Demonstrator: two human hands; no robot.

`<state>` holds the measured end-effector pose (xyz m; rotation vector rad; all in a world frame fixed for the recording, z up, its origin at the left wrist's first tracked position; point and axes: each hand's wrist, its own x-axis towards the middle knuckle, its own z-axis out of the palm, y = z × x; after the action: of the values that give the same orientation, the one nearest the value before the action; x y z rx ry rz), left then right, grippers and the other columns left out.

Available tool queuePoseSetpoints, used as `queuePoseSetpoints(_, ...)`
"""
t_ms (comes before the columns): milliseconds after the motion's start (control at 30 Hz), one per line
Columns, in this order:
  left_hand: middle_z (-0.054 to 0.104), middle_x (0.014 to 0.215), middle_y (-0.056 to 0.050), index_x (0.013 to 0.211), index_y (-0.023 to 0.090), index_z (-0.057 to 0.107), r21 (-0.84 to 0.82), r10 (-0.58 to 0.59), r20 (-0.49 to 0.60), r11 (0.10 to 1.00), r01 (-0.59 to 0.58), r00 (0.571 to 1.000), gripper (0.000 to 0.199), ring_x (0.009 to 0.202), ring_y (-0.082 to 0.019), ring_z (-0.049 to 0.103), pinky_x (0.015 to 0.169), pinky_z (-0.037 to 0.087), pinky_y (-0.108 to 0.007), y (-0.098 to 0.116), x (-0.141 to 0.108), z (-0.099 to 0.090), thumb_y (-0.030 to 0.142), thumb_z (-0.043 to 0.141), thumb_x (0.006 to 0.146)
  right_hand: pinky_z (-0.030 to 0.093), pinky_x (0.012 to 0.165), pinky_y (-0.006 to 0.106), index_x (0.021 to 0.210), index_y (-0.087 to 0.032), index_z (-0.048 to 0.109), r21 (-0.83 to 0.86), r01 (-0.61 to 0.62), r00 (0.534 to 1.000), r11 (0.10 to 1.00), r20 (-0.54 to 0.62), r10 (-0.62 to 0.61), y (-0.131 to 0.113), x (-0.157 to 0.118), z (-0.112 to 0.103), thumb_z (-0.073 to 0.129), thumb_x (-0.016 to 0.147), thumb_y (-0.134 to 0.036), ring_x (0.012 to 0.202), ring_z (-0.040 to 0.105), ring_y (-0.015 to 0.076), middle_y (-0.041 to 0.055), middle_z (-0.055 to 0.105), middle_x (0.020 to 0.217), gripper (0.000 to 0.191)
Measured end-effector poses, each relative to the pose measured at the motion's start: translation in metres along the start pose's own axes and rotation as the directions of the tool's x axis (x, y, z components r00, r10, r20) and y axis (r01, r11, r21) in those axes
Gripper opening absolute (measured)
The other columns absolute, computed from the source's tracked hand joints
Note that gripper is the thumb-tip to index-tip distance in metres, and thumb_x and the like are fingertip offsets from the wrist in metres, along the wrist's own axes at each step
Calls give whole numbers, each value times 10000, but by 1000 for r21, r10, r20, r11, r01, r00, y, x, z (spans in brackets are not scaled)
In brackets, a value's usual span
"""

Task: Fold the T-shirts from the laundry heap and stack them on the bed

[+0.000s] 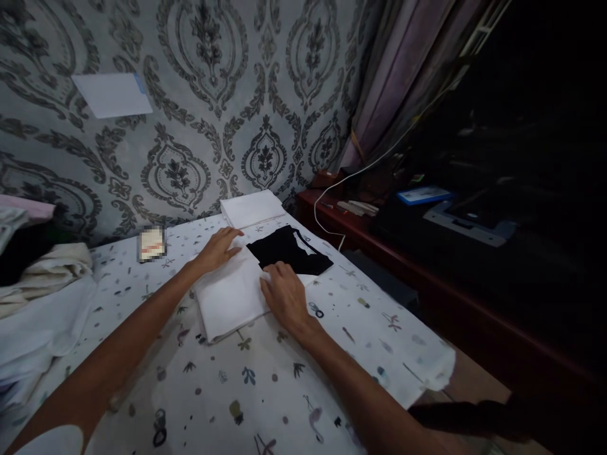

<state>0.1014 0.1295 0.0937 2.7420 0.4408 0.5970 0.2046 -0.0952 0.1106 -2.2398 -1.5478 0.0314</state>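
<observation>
A folded white cloth (232, 300) lies on the patterned bed sheet (203, 385) in front of me. At its far left edge rests my left hand (219, 251), open, with thumb and fingers apart. My right hand (288, 297) is at the cloth's right edge, its fingers bent and closed on that edge; the fingertips are partly hidden. Just beyond the right hand is a black garment (279, 249) with a strap-like loop on its right side. Some white fabric shows under its near edge. Farther back, another folded white cloth (253, 208) lies near the wall.
A heap of clothes (57, 278) covers the left side of the bed. A small blurred item (152, 244) sits near the patterned wall (208, 114). On the right stands a dark red table (370, 230) with a white cable (320, 218) and a blue-edged object (424, 194).
</observation>
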Motion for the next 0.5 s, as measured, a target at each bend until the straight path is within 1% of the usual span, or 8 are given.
queuePoseSetpoints(67,628,1159,-100,1204,224,585,-32,-40,-30,999,39,999,298,1102,-260,565,992,440,-425,0,-16,4,328,458,956,438,948,371,1164,-147,642,-6,162,987,987,27,-162,-10,12,6,391,974,-153,1140,557,257,141,637,1234,314)
queuePoseSetpoints(133,634,1228,-116,1240,213,581,-49,-23,18,999,24,1000,344,1166,-258,568,1039,431,-422,-1,-29,14,350,404,979,380,1069,384,1304,-116,583,2,263,961,965,87,-263,-19,26,19,340,973,-106,1305,484,243,156,560,1406,410)
queuePoseSetpoints(200,575,1390,-135,1351,203,525,-31,-8,92,999,10,996,430,1310,-258,502,1121,371,-428,-5,-36,25,387,378,990,282,1165,415,1433,-85,474,-1,256,955,967,157,-253,-24,37,35,345,995,-160,1438,357,239,171,436,1534,463)
queuePoseSetpoints(233,517,1471,-136,1407,200,480,-7,-19,131,1000,20,991,477,1381,-254,443,1161,323,-434,-7,-37,29,408,360,996,242,1190,434,1474,-71,422,-9,229,957,973,187,-224,-25,41,43,354,1008,-213,1470,309,246,179,386,1565,492)
queuePoseSetpoints(300,397,1577,-118,1486,205,393,55,-74,207,996,64,975,547,1470,-236,327,1212,225,-444,-12,-35,32,458,309,1009,206,1206,464,1515,-53,357,-26,193,958,981,222,-183,-23,45,55,364,1023,-322,1494,264,264,191,338,1586,560)
queuePoseSetpoints(400,324,1619,-85,1523,225,337,139,-161,290,982,125,943,581,1507,-212,248,1227,160,-450,-20,-27,23,498,239,1019,204,1206,474,1517,-30,347,-39,211,957,977,214,-198,-17,44,61,336,1032,-367,1501,247,271,203,325,1587,591)
queuePoseSetpoints(433,321,1620,-83,1523,228,337,165,-192,292,975,148,937,580,1510,-210,238,1226,158,-454,-22,-26,19,498,229,1021,202,1206,483,1510,-25,357,-42,214,957,976,209,-201,-16,43,61,335,1033,-363,1499,250,277,208,332,1583,585)
queuePoseSetpoints(500,313,1623,-96,1519,220,344,209,-255,260,956,204,931,575,1516,-219,221,1222,153,-477,-26,-28,12,487,231,1022,181,1207,512,1489,-23,390,-45,221,960,974,184,-210,-18,39,57,354,1027,-342,1497,250,294,220,345,1575,563)
